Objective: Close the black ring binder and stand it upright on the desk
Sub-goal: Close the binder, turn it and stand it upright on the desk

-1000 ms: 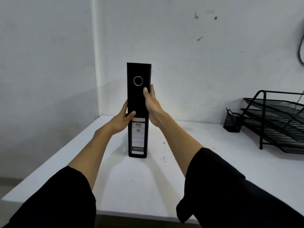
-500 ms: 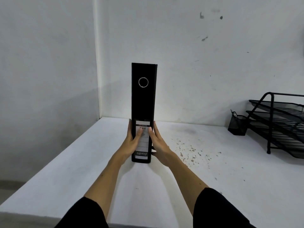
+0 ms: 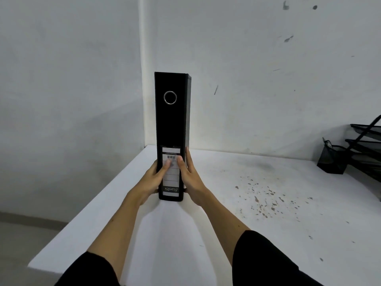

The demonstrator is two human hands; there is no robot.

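The black ring binder [image 3: 171, 124] stands upright and closed on the white desk [image 3: 226, 223], its spine facing me with a metal finger ring near the top and a white label at the bottom. My left hand [image 3: 153, 179] clasps its lower left side, thumb pressed on the label. My right hand [image 3: 190, 178] clasps the lower right side, thumb also on the label, fingers flat along the cover.
A black mesh pen cup [image 3: 332, 159] and a black wire paper tray [image 3: 367, 145] sit at the far right by the wall. Walls meet in a corner just behind the binder. Dark specks mark the desk's right half. The desk's left edge drops off near my left arm.
Both hands slid down from the binder's middle to its lower part. The binder now sits closer in view and stays upright on the desk.
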